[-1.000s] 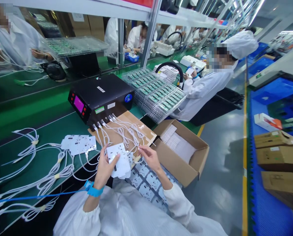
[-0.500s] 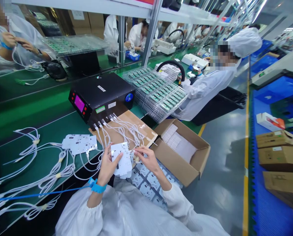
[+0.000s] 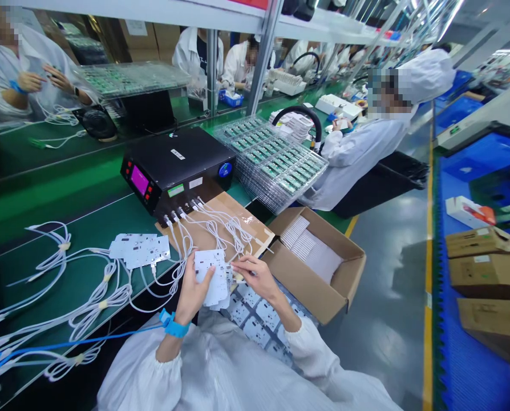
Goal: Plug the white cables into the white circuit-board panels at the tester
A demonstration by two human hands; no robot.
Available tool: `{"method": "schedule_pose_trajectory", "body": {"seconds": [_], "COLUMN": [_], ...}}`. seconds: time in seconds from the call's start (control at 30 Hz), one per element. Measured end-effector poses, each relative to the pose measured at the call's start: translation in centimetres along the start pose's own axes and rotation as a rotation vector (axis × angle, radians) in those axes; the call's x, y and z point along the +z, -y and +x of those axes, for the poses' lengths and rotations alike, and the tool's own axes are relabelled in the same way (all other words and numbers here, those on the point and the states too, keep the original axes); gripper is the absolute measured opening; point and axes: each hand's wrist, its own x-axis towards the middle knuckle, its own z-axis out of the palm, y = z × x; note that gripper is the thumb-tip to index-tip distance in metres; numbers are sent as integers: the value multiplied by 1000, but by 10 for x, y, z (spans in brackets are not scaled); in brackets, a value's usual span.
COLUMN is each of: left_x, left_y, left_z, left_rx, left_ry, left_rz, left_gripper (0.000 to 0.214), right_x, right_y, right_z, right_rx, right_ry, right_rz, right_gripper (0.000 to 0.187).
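Left hand (image 3: pixel 195 290) clamped on a small stack of white circuit boards (image 3: pixel 210 278), thumb flat on top, fingers underneath. Stack sits between the two hands, tilted, over the bench edge. Right hand (image 3: pixel 258 281) at the right edge of the stack, thumb and fingertips drawn close in a narrow pinch; too small to tell if anything's between them. Blue wrist strap (image 3: pixel 175 326) just below the left hand.

Left of the grip: another pile of white boards (image 3: pixel 140 250) on the green bench (image 3: pixel 90 231), a plug in its near edge. Farther left, bundled white cables (image 3: pixel 98 305). Beyond the grip: cardboard sheet (image 3: pixel 258 228) with more cables on it, running into a black box (image 3: pixel 182 157) with a pink screen. Behind that, to the right, stacked clear trays (image 3: pixel 276 157) of green boards. Right of the right hand: open carton (image 3: pixel 306 294) with white pieces (image 3: pixel 319 254) inside. Below the right hand: a tray of white boards (image 3: pixel 257 334). Co-worker in a white coat (image 3: pixel 366 142) well beyond, to the right.
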Motion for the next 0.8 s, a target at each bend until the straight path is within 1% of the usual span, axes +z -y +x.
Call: {"method": "schedule_pose_trajectory", "body": {"seconds": [0.07,0.17,0.27,0.4,0.5,0.53,0.57,0.6,0.67,0.7,0.73,0.77,0.8], "left_x": [1,4,5,5,7,9,11,13,17,19,20,21,21], "left_y": [3,4,1,1,3,3,3,2,-1,-3,-4,-6,-7], "left_z": [-1,-4,-6,-4,-2,-3,-3,-5,-8,-10,-11,-12,-12], "left_rx": [11,54,80,69,21,-5,-33,-55,-66,-60,-55,-56,-65], "left_ry": [15,2,-3,8,40,54,68,78,96,101,105,111,118], "left_rz": [33,82,116,116,52,24,-2,-23,-32,-26,-23,-25,-33], "left_gripper": [72,69,68,68,71,73,74,75,73,70,67,65,64], "right_x": [-1,-3,-4,0,0,-1,-4,-7,-16,-21,-26,-31,-36], "right_y": [-1,-4,-9,-14,-16,-18,-21,-26,-40,-49,-58,-67,-76], "right_z": [0,0,2,0,-7,-10,-12,-15,-19,-20,-20,-19,-17], "right_rx": [-4,-1,-32,-62,3,46,98,160,308,395,483,557,608], "right_ry": [24,65,67,48,34,-7,-99,-245,-601,-739,-816,-819,-773], "right_rz": [3,9,5,21,41,30,3,-41,-132,-149,-128,-66,25], "right_gripper": [23,22,21,20,21,24,28,33,44,50,55,60,62]}}
